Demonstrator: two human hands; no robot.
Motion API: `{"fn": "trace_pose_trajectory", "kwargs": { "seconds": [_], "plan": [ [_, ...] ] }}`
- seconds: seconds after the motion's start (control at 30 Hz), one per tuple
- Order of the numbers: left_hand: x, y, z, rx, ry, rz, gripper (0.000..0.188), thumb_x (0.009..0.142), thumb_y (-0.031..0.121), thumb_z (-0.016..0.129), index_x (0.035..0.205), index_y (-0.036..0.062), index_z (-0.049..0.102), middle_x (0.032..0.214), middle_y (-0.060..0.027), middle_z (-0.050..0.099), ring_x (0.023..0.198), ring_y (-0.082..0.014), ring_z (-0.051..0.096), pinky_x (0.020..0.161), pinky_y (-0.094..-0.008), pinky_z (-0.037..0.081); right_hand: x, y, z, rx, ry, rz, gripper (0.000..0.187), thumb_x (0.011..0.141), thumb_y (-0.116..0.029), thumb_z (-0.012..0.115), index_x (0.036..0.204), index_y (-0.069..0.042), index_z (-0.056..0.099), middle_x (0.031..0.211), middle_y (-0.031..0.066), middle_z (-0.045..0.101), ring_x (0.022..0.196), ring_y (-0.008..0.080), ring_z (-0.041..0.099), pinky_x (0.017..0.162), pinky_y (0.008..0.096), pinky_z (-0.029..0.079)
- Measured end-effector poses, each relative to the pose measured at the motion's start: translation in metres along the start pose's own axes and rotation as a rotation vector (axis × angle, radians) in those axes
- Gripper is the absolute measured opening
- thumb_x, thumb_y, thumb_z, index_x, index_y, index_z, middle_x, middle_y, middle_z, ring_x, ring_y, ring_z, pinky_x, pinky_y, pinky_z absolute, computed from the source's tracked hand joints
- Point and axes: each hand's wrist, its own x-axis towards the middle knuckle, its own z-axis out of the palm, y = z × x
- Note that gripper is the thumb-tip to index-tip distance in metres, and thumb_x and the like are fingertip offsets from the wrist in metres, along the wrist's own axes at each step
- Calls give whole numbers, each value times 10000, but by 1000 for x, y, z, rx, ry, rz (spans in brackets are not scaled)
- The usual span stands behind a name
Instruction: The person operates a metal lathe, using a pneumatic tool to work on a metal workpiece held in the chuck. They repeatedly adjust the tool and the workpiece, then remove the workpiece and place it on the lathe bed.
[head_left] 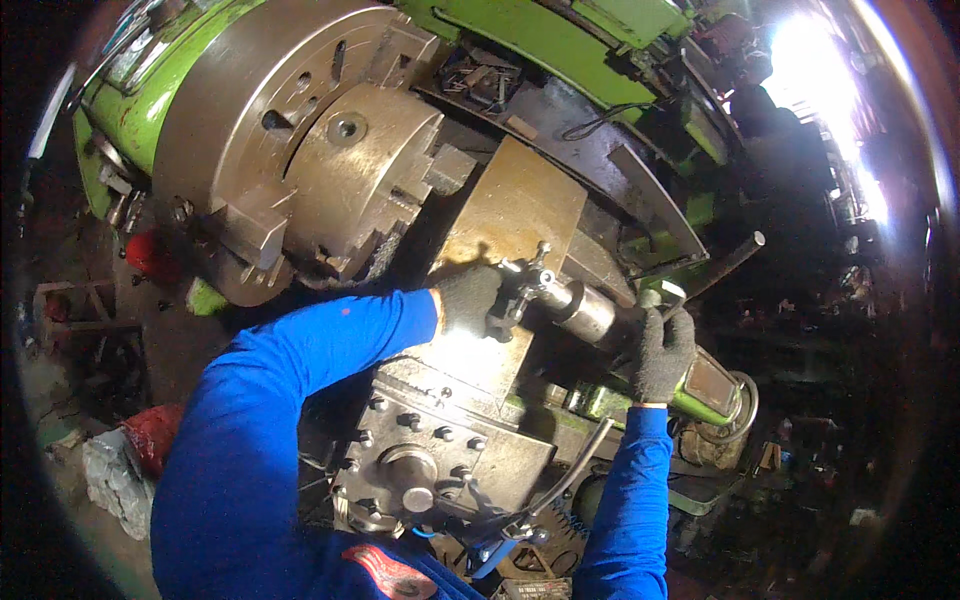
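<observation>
The left hand (468, 302), in a dark grey knitted glove, has its fingers bent against the near side of a cross-armed metal fitting (537, 280); glare and the glove hide whether they are clamped on it. The fitting, one piece in view, is bright and worn, with short arms, a rounded knob on the upper one, and a round end at its centre; it lies just right of those fingers, in front of one smooth, shiny steel cylinder (588, 314). Farther right, the right hand (662, 355), in a matching glove, reaches up the tailstock, its fingers bent at the top beside the foot of one long rod lever (730, 265); whether they close on anything cannot be told. Below that hand are the green tailstock body (708, 385) and one handwheel (748, 405). Behind the fitting stretches a flat, brown-stained metal plate (520, 200). Nearer the person sits one square tool post (440, 468) with at least six bolts and one curved handle (575, 470). At upper left, one smaller chuck (350, 170) stands before one large round chuck (215, 130). Two blue sleeves (245, 410) frame everything.
</observation>
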Motion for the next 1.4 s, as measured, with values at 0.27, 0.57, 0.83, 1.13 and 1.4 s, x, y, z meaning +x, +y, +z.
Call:
{"fn": "trace_pose_trajectory", "kwargs": {
  "seconds": [0.27, 0.57, 0.83, 1.13, 1.4],
  "plan": [
    [-19, 65, 7, -756, 171, -122, 304, 1069, 357, 608, 1168, 85, 701, 947, -67, 726, 891, -218, 720, 782, -466, 579, 1, -24, -5, 17, 24, 59, 137, 970, -128, 765, 1047, -19, 733, 1003, 144, 696, 966, 303, 657, 898, 413, 520],
    [-59, 142, -16, -1131, 551, -599, 601, 985, 769, 625, 963, 168, 628, 816, 22, 596, 685, -181, 564, 970, -531, 564, 7, -9, -6, -120, 5, -90, 202, 961, -207, 784, 1009, -18, 729, 994, 161, 720, 968, 360, 655, 915, 453, 524],
    [-45, 196, -8, -365, 486, -592, 549, 1026, 720, 622, 783, 230, 575, 667, 69, 470, 528, -91, 458, 571, -362, 572, 12, -29, -7, -125, 12, -113, 251, 958, -293, 728, 963, -42, 724, 946, 190, 709, 955, 424, 642, 862, 516, 504],
    [-29, 150, -19, -611, 497, -395, 362, 1082, 505, 653, 909, 191, 599, 689, 62, 461, 514, -81, 382, 408, -310, 333, 12, -28, -9, -158, -6, -106, 281, 963, -341, 711, 939, -61, 727, 945, 178, 717, 971, 434, 648, 879, 528, 507],
    [-33, 147, -27, -732, 326, -310, 272, 1125, 426, 588, 1046, 175, 659, 727, 45, 547, 560, -104, 528, 483, -349, 513, 12, -33, -14, -136, 31, -139, 290, 978, -341, 688, 916, -60, 725, 907, 193, 708, 934, 440, 645, 854, 538, 497]
  ]
}}
